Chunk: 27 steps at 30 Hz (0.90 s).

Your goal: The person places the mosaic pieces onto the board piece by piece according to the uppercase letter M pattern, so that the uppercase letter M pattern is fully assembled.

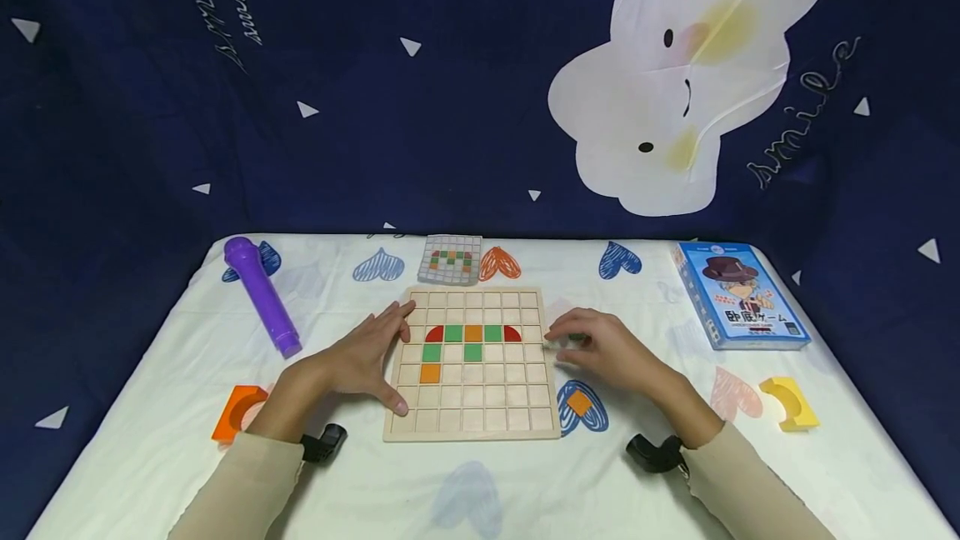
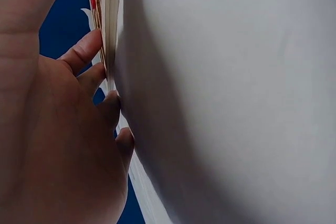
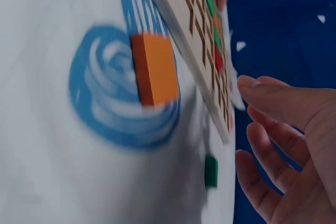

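Observation:
A wooden grid board point(image 1: 473, 421) lies on the cloth, with red, green and orange pieces in its middle and left cells. My left hand point(image 1: 360, 361) is spread along the board's left side, thumb and fingertips at its edge. Beside the right edge hovers my right hand point(image 1: 607, 348), its fingers loosely bent and apart with nothing between them. Under it a green block point(image 3: 211, 171) sits on the cloth, mostly covered by the hand in the head view. Nearer me, an orange square block point(image 1: 579, 403) lies just off the board's right edge.
Behind the board is a small pattern card point(image 1: 450, 261) with coloured squares. A purple microphone-shaped toy point(image 1: 262, 298) and an orange arch block point(image 1: 238, 413) lie at left. At right are a blue game box point(image 1: 742, 297) and a yellow arch block point(image 1: 791, 404).

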### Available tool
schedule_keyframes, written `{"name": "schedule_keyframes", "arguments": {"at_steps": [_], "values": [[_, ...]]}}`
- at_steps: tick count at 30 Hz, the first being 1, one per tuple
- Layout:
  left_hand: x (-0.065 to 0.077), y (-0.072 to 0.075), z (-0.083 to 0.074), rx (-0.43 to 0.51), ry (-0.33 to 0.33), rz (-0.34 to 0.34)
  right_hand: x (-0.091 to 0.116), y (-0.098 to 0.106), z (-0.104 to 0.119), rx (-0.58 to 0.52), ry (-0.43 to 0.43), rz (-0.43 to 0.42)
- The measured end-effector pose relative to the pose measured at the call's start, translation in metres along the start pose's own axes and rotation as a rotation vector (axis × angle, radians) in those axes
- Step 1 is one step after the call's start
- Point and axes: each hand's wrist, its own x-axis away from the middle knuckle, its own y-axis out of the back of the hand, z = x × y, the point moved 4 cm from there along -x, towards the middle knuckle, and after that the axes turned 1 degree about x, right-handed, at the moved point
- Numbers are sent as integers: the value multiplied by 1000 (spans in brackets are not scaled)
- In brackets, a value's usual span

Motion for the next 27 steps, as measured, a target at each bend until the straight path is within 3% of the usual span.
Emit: {"name": "schedule_keyframes", "arguments": {"at_steps": [10, 27], "values": [[1, 2, -1, 5, -16, 2, 15, 25, -23, -27, -56, -100], [2, 0, -1, 17, -5, -3, 10, 16, -46, -27, -67, -54]]}}
